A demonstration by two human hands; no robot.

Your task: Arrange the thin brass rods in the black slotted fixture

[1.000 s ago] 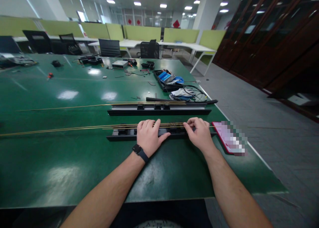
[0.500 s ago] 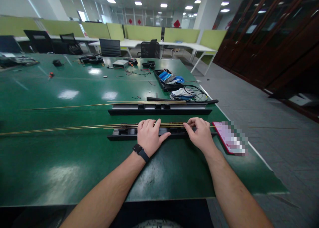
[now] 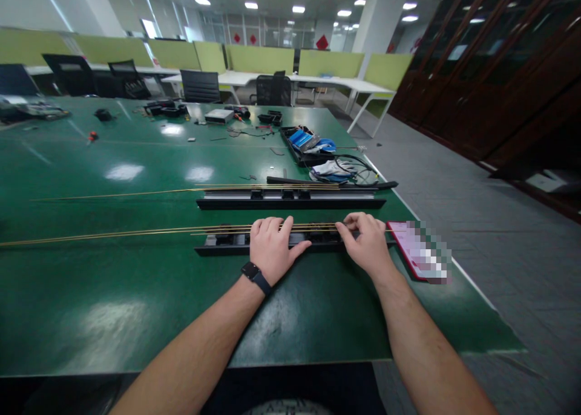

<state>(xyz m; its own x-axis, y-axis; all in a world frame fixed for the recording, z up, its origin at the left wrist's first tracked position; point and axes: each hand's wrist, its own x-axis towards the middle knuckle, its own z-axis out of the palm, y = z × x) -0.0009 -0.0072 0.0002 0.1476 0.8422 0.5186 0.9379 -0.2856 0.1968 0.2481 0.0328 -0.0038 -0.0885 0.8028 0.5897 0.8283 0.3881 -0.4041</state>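
Note:
In front of me a long black rail [image 3: 218, 251] lies on the green table, with several thin gold-coloured rods [image 3: 167, 230] running along its top and far out to the left. My left hand [image 3: 271, 248] wraps over the middle of the rail and rods, its thumb stretched along the near side. Farther right, the thumb and forefinger of my right hand [image 3: 364, 238] are pinched together at a thin rod, close to the rail's right end. The exact pinch point is partly hidden by the fingers. A thin rod extends past this hand, over the phone.
A red-edged phone [image 3: 406, 245] lies to the right, partly pixelated. Beyond my hands rests a second black rail [image 3: 290, 204] with rods. Behind it are a tray [image 3: 297, 155] of blue items, gloves [image 3: 333, 171] and a black cable loop. The table's right edge [image 3: 458, 270] borders the floor.
My right hand has shifted very slightly to the right, and the left end of one rod has slid a little the same way. My left hand stays in place.

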